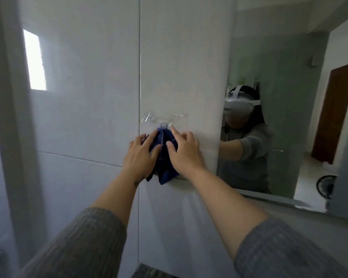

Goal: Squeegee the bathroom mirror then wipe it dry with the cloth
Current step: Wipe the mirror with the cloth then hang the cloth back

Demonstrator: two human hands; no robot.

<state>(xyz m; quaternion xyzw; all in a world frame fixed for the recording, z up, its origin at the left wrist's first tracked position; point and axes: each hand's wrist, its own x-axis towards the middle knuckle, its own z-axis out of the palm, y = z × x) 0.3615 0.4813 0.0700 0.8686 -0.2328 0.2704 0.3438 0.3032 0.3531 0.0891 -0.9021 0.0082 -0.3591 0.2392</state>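
Head view shows a clear hook [163, 125] stuck to the white tiled wall [84, 97] at the centre of the frame, with a dark blue cloth [165, 157] hanging from it. To the right of the frame lies the mirror [285, 77], its lower edge running toward the lower right; it reflects a person in a grey sweater wearing a white headset, a brown door and a small black fan. Both hands cover much of the cloth, so its full shape is hidden. The left hand [142, 155] lies on the cloth's left side with fingers loosely spread and curled around the fabric, thumb on the front. The right hand [184, 150] rests on the cloth's right side, fingers extended and only slightly bent, pressing the fabric against the wall; whether either hand truly pinches it cannot be told. Grey knitted sleeves [84, 247] are pushed up on both forearms. At the left of the frame stands a pale door frame [10, 117], and a bright window patch shines on the tile in the upper left. A vertical grout line runs down the wall just left of the hook.
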